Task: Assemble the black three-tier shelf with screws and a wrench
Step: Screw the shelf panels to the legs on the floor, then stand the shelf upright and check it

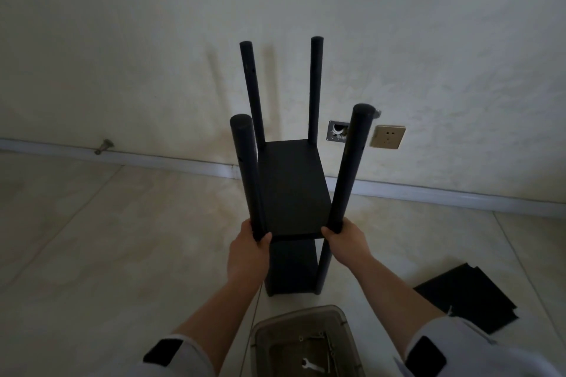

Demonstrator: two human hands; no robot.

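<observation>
The black shelf frame stands upright on the tiled floor, with four round posts rising above a fitted black board and a lower board beneath it. My left hand grips the near left post at the level of the upper board. My right hand grips the near right post at the same height. A loose black shelf board lies flat on the floor to the right. A small silver wrench and several screws lie in a clear plastic tub just below the shelf.
A pale wall with a white skirting strip runs behind the shelf. On the wall sit a power socket and an open wall box. A small metal doorstop juts out at the left by the floor.
</observation>
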